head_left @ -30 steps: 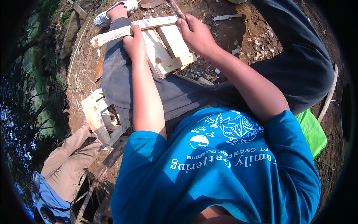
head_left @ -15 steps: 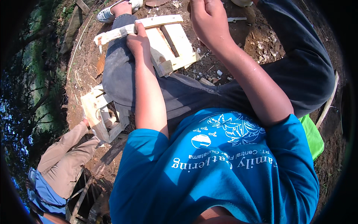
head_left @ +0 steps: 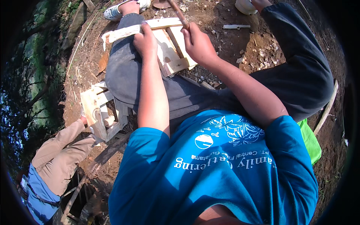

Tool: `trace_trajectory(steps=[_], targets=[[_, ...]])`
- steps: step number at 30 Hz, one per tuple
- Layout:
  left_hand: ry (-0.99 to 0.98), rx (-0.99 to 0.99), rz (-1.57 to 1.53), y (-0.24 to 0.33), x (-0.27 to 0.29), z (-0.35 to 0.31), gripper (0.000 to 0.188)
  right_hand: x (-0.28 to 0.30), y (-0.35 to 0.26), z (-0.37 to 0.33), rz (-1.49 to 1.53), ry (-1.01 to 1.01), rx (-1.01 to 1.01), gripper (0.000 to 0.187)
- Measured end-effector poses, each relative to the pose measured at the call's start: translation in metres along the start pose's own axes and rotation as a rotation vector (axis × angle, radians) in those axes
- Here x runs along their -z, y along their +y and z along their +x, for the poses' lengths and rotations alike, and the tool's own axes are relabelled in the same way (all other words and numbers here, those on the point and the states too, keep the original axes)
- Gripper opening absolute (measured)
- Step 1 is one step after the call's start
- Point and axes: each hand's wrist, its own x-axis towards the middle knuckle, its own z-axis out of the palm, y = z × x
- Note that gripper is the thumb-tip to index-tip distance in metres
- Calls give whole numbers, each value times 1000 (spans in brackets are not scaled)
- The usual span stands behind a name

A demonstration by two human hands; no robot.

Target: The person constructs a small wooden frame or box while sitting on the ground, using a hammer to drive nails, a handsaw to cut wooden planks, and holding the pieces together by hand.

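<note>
- The wooden frame point(head_left: 170, 52), made of pale slats nailed together, lies on the person's left thigh and reaches over the bare ground between the legs.
- Its top slat point(head_left: 142, 30) has the long axis running left to right in the picture, a little tilted: the left end, rough and splintered, sits lower, and the right end goes up toward the stick.
- The shorter slats under it run away from the top slat, down and to the right, toward the person's body.
- The left hand point(head_left: 145, 42) rests on the top slat with fingers curled over its edge, so it presses the frame down on the thigh.
- The right hand point(head_left: 198, 44) is closed into a fist around a thin brown stick-like handle point(head_left: 178, 13); the handle points up and a little left, out of the picture, so its head cannot be seen.
- The two hands are near each other but apart.
- At the left, a second wooden frame point(head_left: 98, 114) stands on the ground, and another person's hand point(head_left: 84, 120) touches its edge; this person wears a beige sleeve point(head_left: 56, 150).
</note>
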Motion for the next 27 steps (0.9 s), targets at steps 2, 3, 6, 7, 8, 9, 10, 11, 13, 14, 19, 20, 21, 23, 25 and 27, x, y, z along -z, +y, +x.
trace_trajectory(steps=[2, 3, 6, 7, 8, 9, 10, 11, 13, 14, 19, 20, 21, 23, 25, 27], targets=[[-17, 39, -133, -5, -9, -1, 61, -14, 46, 2, -54, -105, -88, 30], [-6, 14, -97, -8, -7, 3, 62, -10, 39, 2, -22, -58, -119, 32], [-44, 10, 38, 0, 15, -4, 63, 35, -37, 10, 244, 163, 84, 26], [-29, 1, 22, 0, 11, -3, 63, 43, -50, 14, 350, 285, 215, 25], [-12, -7, 6, -1, 8, -4, 63, 38, -50, 14, 362, 327, 230, 24], [7, -14, -10, -3, 7, -4, 63, 27, -43, 13, 375, 368, 246, 23], [-35, 19, 31, -1, 5, -4, 61, 15, -31, 10, 387, 416, 257, 23], [-36, 31, -55, -6, 1, -2, 60, 1, -5, 3, 131, 136, 109, 28], [-53, 47, -229, -17, -17, 3, 59, -11, 48, 7, -183, -160, -158, 32], [-30, 20, -198, -21, -7, 0, 56, -2, 37, 6, -78, -138, -163, 36], [13, -5, -41, -10, 11, -3, 55, 43, -51, 20, 507, 240, 281, 22], [8, -6, -53, -5, 7, -3, 55, 33, -48, 18, 448, 361, 329, 24], [5, -7, -64, -1, 4, -5, 55, 22, -46, 16, 380, 483, 365, 26], [-64, -34, -72, 7, -9, -6, 52, -2, 28, 15, -143, -150, 59, 28], [-10, 12, -138, -16, -15, 3, 51, 1, 52, 18, -172, -183, -90, 32], [-30, -27, -78, -13, 1, 0, 52, 26, 2, 15, -8, -57, -77, 33]])
